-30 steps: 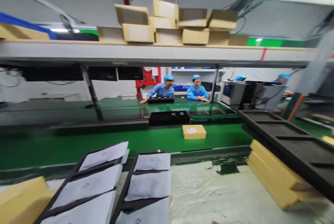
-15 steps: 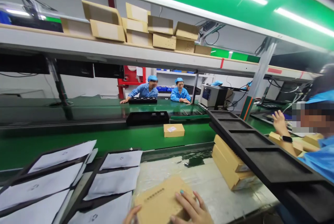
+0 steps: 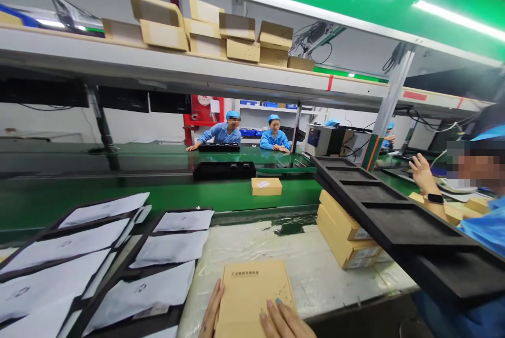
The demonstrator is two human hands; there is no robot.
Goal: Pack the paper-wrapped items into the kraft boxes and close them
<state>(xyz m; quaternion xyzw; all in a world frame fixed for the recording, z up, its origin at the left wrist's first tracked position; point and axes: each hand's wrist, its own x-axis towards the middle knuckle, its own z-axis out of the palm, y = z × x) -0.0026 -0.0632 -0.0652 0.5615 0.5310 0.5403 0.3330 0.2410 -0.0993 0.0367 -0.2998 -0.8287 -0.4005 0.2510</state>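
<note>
Cardboard box (image 3: pixel 246 298) is steadied, seemingly, by left hand (image 3: pixel 212 310) beside and right hand (image 3: pixel 287 322) atop (clamping cannot be told).

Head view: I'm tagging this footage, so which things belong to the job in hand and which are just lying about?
In hand:
- printed cardboard box
- left hand, at its left edge
- right hand, on its top

Probably just lying about:
- white packets, left
- stacked boxes, right
- labelled box, ahead
- open boxes, on the shelf
</note>
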